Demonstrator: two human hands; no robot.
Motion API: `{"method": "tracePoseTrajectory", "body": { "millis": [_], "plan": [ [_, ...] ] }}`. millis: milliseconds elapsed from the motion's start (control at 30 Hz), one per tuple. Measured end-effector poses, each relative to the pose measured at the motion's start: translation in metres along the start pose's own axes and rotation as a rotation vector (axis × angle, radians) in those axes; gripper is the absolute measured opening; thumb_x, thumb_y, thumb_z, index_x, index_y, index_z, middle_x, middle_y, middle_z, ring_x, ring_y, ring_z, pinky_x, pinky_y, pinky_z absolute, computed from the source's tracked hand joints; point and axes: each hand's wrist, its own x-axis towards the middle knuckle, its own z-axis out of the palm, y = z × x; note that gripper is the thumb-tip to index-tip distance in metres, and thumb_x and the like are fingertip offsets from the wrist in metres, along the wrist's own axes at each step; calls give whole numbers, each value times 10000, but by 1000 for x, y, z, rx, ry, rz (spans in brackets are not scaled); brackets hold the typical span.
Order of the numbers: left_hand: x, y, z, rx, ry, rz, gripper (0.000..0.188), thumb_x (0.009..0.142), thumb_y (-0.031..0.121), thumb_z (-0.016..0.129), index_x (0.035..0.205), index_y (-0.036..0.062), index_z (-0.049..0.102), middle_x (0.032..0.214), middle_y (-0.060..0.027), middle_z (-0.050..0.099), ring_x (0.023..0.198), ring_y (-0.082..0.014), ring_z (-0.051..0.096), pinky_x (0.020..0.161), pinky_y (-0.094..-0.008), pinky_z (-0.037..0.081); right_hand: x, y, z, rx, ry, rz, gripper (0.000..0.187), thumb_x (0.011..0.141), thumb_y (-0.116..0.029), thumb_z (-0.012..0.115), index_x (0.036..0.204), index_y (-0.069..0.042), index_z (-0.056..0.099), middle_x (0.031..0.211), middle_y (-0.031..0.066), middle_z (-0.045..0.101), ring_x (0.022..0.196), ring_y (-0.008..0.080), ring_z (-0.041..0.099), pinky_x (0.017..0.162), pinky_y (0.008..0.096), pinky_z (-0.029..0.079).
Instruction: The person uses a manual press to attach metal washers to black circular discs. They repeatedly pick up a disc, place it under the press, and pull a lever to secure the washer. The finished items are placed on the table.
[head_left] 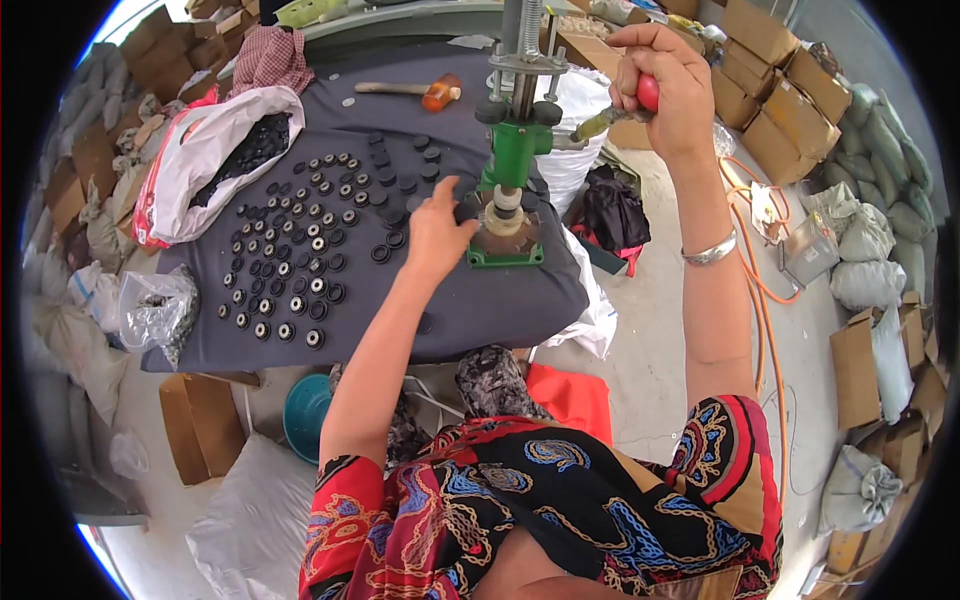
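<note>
My right hand [662, 92] is closed round the red knob [648, 93] on the lever of a green hand press [518, 150], raised at the press's right side. My left hand [438, 232] reaches to the left of the press base [505, 258], with its thumb and fingers apart. Close to those fingertips is a dark round part [466, 208], and I see no clear grip on it. Under the press ram stands a pale cylindrical fixture [503, 215]. Many small black round parts [316, 285], some with metal centres, lie in rough rows on the dark tablecloth [440, 320].
A hammer [438, 94] with an amber head lies at the table's back. At the left are a white bag of black parts [240, 160] and a clear plastic bag [160, 310]. An orange hose [762, 300] runs along the floor at the right, near cardboard boxes [790, 115].
</note>
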Motion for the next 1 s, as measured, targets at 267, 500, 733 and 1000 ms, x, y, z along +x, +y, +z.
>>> {"method": "tracePoseTrajectory", "body": {
  "millis": [267, 500, 733, 1000],
  "plan": [
    [9, 16, 35, 82, -26, -4, 725, 698, 86, 767, 1338, 30, 431, 1040, -195, 659, 979, -346, 613, 857, -417, 485, 2, 6, -5, 41, -13, 4, 268, 853, -59, 430, 1009, 89, 590, 603, 66, 494, 502, 131, 428, 550, 300, 418],
    [8, 14, 55, -26, 87, 39, 751, 685, 78, 782, 1332, -13, 413, 1002, -162, 662, 1031, -353, 565, 884, -434, 455, 0, 6, -5, 42, -5, 6, 272, 851, -57, 428, 1012, 87, 592, 608, 66, 494, 500, 130, 425, 554, 303, 420],
    [9, 10, 62, -121, 110, -2, 762, 689, 88, 784, 1335, -42, 400, 1020, -159, 680, 1026, -344, 573, 892, -428, 452, -37, 0, 6, -18, 31, -11, 253, 842, -65, 436, 976, 72, 601, 587, 66, 502, 505, 131, 451, 532, 286, 408],
    [-1, 4, 46, -110, 98, 73, 691, 695, 63, 733, 1328, 4, 461, 1176, -160, 640, 1094, -317, 590, 936, -393, 472, -161, 67, 8, -312, -98, -474, 168, 764, 37, 472, 870, 43, 602, 628, 90, 541, 537, 162, 523, 565, 304, 464]
  ]
}}
